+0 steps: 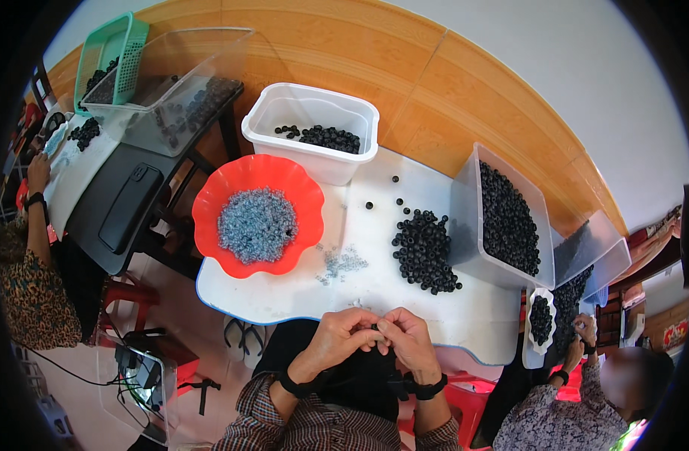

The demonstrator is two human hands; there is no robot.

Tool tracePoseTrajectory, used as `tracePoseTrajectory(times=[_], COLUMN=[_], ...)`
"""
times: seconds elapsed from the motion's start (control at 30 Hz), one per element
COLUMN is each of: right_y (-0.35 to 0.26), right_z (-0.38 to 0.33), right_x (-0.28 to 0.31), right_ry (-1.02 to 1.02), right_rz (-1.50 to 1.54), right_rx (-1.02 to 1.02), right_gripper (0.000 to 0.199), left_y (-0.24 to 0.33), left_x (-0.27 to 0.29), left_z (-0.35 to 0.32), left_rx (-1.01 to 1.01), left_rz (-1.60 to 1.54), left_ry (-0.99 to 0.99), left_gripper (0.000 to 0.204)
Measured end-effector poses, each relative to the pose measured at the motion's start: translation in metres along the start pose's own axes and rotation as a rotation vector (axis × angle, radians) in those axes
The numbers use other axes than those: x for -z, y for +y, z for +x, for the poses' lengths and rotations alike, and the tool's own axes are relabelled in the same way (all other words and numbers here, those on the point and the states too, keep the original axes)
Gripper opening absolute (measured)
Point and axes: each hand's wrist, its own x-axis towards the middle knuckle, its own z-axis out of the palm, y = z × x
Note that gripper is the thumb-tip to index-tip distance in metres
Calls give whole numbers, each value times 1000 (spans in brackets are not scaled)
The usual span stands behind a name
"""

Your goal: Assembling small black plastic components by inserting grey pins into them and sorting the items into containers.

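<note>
Just off the table's near edge, my left hand [335, 344] and my right hand [409, 340] meet fingertip to fingertip. Both are closed in a pinch around a small black piece [374, 327], mostly hidden by the fingers. On the white table beyond lies a heap of small round black pieces [423, 252], with a few loose ones behind it. A scatter of tiny clear pieces [343, 261] is left of that heap. The wavy-rimmed red bowl [309, 197] holds many more clear bluish pieces [255, 224].
A white tub [310, 159] with black pieces stands at the back. To the right, a clear bin [464, 214] full of black pieces leans tilted. Co-workers sit at both sides, one hand [38, 173] at left, another [585, 328] at right. A black phone [137, 184] lies on the dark left table.
</note>
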Motion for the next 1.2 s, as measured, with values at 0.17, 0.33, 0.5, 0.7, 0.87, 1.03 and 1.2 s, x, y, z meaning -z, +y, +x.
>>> tracePoseTrajectory(times=[0.17,0.33,0.5,0.7,0.87,1.03,1.2], right_y=[-1,-4,12,6,6,6,5], right_z=[-2,3,28,43,56,58,52], right_x=[-1,-1,-5,-18,-14,-19,-21], right_ry=[30,139,327,457,503,568,579], right_rz=[133,88,-485,-784,-901,-960,-945], right_rx=[34,135,323,492,563,625,606], right_gripper=[13,12,13,14,13,11,13], left_y=[-5,-4,-16,-16,-19,-20,-23], left_x=[2,7,8,12,19,20,22], left_z=[-1,1,-2,-11,-14,-15,-16], left_rx=[148,159,101,126,137,127,99], left_rz=[-193,-383,-416,-495,-504,-494,-548], left_ry=[54,26,78,195,226,268,287], left_gripper=[16,17,21,23,23,21,22])
